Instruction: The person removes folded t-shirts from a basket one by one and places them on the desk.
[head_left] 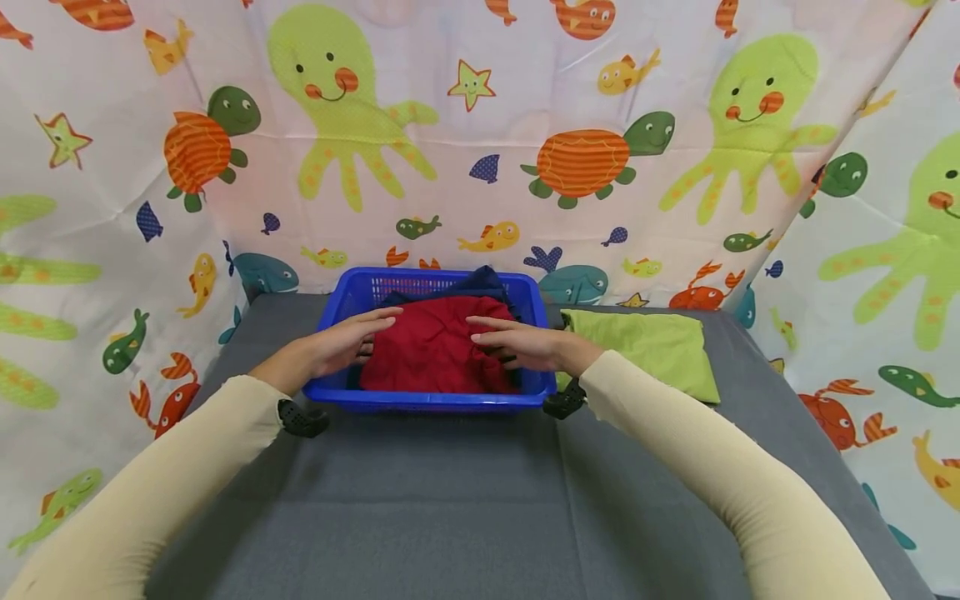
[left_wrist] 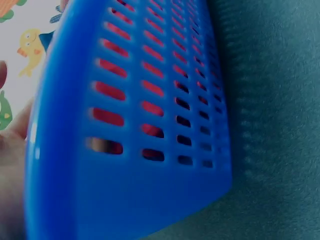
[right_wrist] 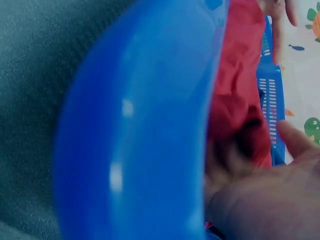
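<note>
A blue plastic basket stands on the grey-covered table, with a folded red cloth lying in it. Behind the red cloth, dark blue cloth shows. My left hand reaches over the basket's left rim, its fingers fairly straight beside the red cloth. From the other side my right hand comes over the right rim, fingers extended at the cloth's right edge. In the right wrist view some of the right fingers dip in beside the cloth, blurred. The basket wall hides most of the left hand in the left wrist view.
Right of the basket lies a folded lime-green cloth on the table. A curtain printed with sea animals hangs behind and along both sides. The grey tabletop stretches in front of the basket. Black straps circle the wrists.
</note>
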